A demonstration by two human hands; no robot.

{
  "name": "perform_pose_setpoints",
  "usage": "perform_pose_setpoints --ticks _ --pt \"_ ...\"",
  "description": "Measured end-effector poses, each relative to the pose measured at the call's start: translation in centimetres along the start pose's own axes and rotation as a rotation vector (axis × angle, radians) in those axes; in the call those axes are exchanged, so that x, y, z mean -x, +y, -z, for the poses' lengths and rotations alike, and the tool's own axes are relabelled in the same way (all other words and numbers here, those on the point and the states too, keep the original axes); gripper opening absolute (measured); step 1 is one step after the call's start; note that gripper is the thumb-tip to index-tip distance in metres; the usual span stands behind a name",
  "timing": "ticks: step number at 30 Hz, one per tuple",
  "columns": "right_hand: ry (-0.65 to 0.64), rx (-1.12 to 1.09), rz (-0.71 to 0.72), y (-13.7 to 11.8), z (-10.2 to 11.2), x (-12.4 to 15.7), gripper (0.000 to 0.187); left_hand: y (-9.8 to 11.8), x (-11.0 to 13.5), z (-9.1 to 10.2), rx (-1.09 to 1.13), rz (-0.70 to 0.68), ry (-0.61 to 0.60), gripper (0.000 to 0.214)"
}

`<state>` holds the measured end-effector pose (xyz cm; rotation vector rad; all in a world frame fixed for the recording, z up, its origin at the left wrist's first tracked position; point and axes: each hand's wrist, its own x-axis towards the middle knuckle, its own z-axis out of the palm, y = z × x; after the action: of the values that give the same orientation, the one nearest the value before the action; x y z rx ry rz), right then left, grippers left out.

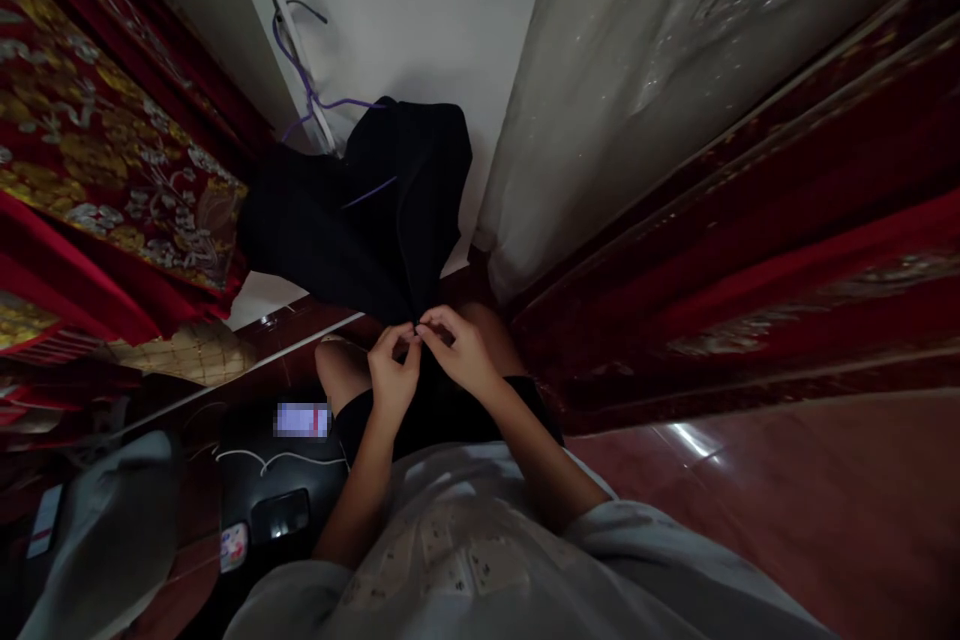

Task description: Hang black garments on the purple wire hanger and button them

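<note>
A black garment, jacket-like in shape, hangs in front of me on a purple wire hanger. My left hand pinches the garment's front edges low down, where they come together. Right beside it, my right hand pinches the same spot with thumb and forefinger, and the fingertips of both hands nearly touch. Whatever small part lies between the fingertips, perhaps a fastening, is too dark and small to make out. The garment's lower end falls into the dark area over my lap.
Red embroidered garments hang on the left. A pale sheer gown and dark red fabric hang on the right. A black stool seat at my left holds a phone and a white cable. A grey seat stands farther left.
</note>
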<state>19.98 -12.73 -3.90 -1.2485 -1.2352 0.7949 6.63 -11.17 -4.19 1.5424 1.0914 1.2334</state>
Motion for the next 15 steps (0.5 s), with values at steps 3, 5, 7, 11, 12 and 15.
perform_pose_setpoints --ticks 3,5,7,11,12,15 --pt "-0.057 0.020 0.021 0.3 0.8 -0.1 0.012 0.0 0.5 -0.7 0.061 0.094 0.037 0.013" --pt "-0.076 0.013 0.040 0.5 1.4 -0.4 0.012 0.3 0.6 -1.4 0.075 0.118 0.051 0.012" --pt "-0.091 -0.008 0.051 0.9 1.8 -0.8 0.012 0.8 0.5 -2.0 0.080 0.127 0.069 0.010" --pt "-0.179 -0.057 0.085 2.0 2.3 -1.7 0.011 1.2 0.2 -3.4 0.087 0.144 0.157 0.011" --pt "-0.199 -0.068 0.090 2.3 2.5 -1.9 0.011 1.2 0.1 -3.7 0.086 0.156 0.187 0.012" --pt "-0.244 -0.084 0.075 2.8 3.1 -3.3 0.012 0.9 0.0 -4.8 0.093 0.196 0.269 0.014"
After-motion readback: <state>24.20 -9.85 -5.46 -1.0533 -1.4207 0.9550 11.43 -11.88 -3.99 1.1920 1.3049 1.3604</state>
